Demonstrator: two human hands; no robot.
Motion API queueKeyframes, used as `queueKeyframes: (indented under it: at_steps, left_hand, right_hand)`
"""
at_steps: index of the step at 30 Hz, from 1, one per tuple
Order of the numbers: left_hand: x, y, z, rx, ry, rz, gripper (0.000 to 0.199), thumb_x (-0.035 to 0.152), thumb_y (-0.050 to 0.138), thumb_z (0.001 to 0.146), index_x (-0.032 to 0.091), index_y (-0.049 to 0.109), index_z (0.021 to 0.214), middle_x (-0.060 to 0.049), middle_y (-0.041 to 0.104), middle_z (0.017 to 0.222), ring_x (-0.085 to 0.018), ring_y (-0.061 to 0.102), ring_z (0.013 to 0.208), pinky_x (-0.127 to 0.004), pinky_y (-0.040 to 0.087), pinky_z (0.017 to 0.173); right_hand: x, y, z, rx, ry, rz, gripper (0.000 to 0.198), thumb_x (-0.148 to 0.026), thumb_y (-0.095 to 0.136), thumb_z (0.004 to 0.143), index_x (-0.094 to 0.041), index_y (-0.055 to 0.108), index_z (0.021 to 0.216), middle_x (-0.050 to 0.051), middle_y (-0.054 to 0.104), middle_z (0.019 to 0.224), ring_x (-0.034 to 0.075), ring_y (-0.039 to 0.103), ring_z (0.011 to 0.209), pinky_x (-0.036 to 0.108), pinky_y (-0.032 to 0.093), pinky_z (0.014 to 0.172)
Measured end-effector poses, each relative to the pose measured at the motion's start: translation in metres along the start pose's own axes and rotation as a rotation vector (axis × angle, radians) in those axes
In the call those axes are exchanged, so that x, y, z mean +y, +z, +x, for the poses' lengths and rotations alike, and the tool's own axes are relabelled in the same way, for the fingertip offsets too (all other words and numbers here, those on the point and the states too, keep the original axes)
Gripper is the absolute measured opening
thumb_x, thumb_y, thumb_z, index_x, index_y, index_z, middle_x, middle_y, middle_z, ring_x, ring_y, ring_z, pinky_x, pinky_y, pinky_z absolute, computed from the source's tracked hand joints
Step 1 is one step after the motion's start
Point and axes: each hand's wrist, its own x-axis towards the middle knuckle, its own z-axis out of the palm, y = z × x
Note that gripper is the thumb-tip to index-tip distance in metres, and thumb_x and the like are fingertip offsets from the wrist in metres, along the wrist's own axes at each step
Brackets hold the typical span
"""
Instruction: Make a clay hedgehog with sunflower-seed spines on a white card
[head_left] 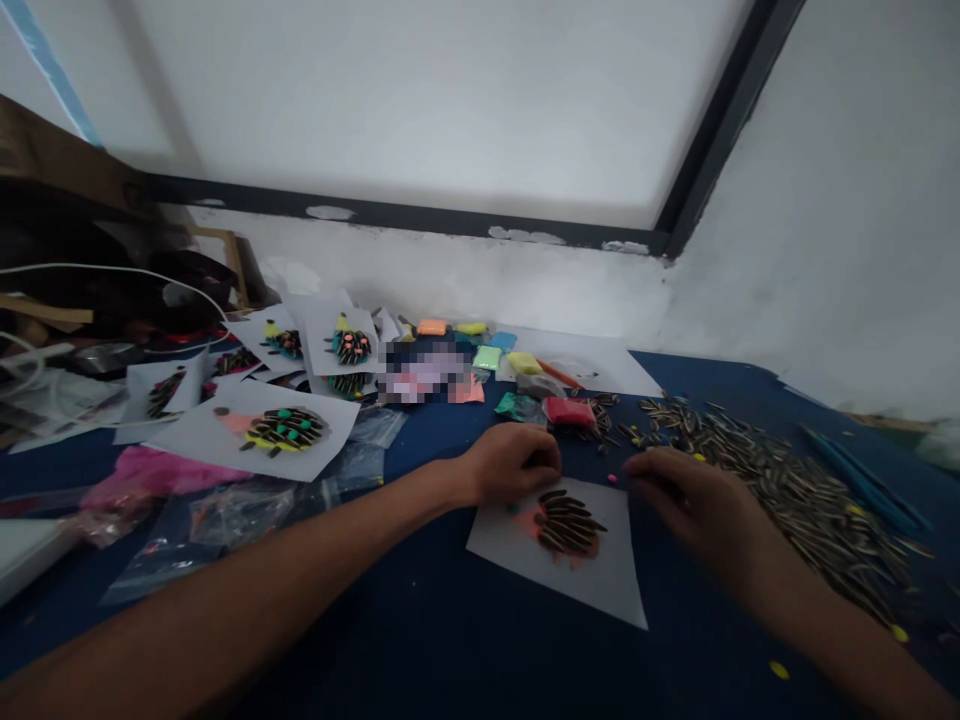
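A sheet of white paper (600, 598) lies on the blue table in front of me. It carries a hedgehog picture (568, 525) with an orange-pink clay body and striped sunflower seeds as spines. My left hand (517, 465) rests at the sheet's upper left edge, its fingers curled in; what they hold, if anything, is hidden. To the right of the sheet, my right hand (686, 495) hovers by the seed pile, thumb and fingers slightly apart with nothing visible between them. Near its fingertips a small pink clay ball (613, 478) lies on the table.
A wide pile of sunflower seeds (795, 490) covers the right side. Packs of coloured clay, one a red pack (568, 411), lie behind my hands. Decorated hedgehog sheets (330, 462) overlap at the left, near plastic bags (240, 520). A teal pouch (862, 480) lies far right.
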Motion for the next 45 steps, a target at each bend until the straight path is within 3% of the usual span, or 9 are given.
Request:
queueKeyframes:
  at_steps: [13,18,21,26,30,34,39,45]
  left_hand:
    - [-0.005,-0.001,0.001,-0.006,0.047,-0.082,0.007,0.01,0.058,0.077,0.012,0.065,0.078,-0.002,0.06,0.077,-0.01,0.052,0.066,-0.021,0.04,0.061]
    - [-0.003,-0.002,0.001,-0.012,0.046,-0.084,0.007,0.011,0.059,0.077,0.012,0.065,0.079,-0.003,0.061,0.078,-0.01,0.053,0.067,-0.021,0.04,0.061]
    - [-0.002,-0.003,0.0,-0.018,0.042,-0.082,0.006,0.01,0.059,0.078,0.011,0.065,0.079,-0.003,0.061,0.08,-0.01,0.053,0.067,-0.021,0.041,0.061]
    - [-0.004,-0.001,0.001,-0.014,0.043,-0.06,0.006,0.012,0.059,0.078,0.012,0.065,0.08,-0.003,0.061,0.08,-0.01,0.054,0.069,-0.021,0.042,0.063]
    - [-0.004,-0.001,0.001,-0.014,0.038,-0.064,0.007,0.011,0.06,0.077,0.012,0.065,0.08,-0.003,0.062,0.08,-0.01,0.054,0.068,-0.021,0.041,0.061]
    - [-0.004,-0.001,0.001,-0.014,0.033,-0.059,0.006,0.011,0.06,0.076,0.012,0.065,0.08,-0.003,0.061,0.079,-0.01,0.053,0.066,-0.02,0.04,0.06]
    - [-0.005,0.0,0.001,0.011,0.033,-0.042,0.005,0.012,0.062,0.077,0.012,0.066,0.079,-0.002,0.061,0.079,-0.01,0.053,0.067,-0.021,0.039,0.061]
    - [-0.005,0.001,0.001,0.014,0.025,-0.034,0.004,0.01,0.062,0.076,0.012,0.065,0.077,-0.002,0.06,0.076,-0.009,0.052,0.066,-0.02,0.039,0.06]
  right_hand:
    - [0.007,0.021,0.01,0.144,-0.086,-0.035,0.027,-0.024,0.045,0.084,-0.022,0.07,0.093,0.006,0.074,0.091,0.021,0.07,0.081,0.031,0.054,0.069]
    - [-0.002,0.009,0.007,0.09,0.087,0.008,0.027,-0.033,0.044,0.087,-0.021,0.068,0.092,0.0,0.067,0.057,0.018,0.063,0.045,0.026,0.044,0.044]
    - [-0.005,0.003,0.006,0.114,0.115,0.031,0.027,-0.034,0.045,0.087,-0.023,0.069,0.091,0.003,0.071,0.066,0.02,0.067,0.055,0.027,0.046,0.049]
    - [-0.008,0.001,0.006,0.095,-0.007,0.076,0.027,-0.035,0.047,0.085,-0.024,0.072,0.084,0.006,0.072,0.088,0.021,0.069,0.078,0.028,0.051,0.064]
    - [-0.011,-0.002,0.003,0.091,-0.009,0.063,0.026,-0.033,0.045,0.086,-0.024,0.07,0.087,0.005,0.073,0.087,0.019,0.068,0.071,0.025,0.047,0.053]
    - [-0.011,-0.004,0.0,0.089,0.037,-0.036,0.017,-0.035,0.051,0.083,-0.023,0.062,0.088,0.002,0.069,0.066,0.017,0.065,0.054,0.024,0.039,0.044]
    - [-0.013,-0.004,-0.002,-0.006,0.024,-0.084,0.02,-0.037,0.05,0.083,-0.023,0.05,0.069,-0.002,0.058,0.05,0.014,0.054,0.04,0.024,0.031,0.04]
    - [-0.024,-0.01,-0.008,-0.166,0.018,0.078,0.019,-0.03,0.045,0.088,-0.023,0.061,0.081,0.001,0.069,0.072,0.014,0.064,0.059,0.023,0.044,0.051]
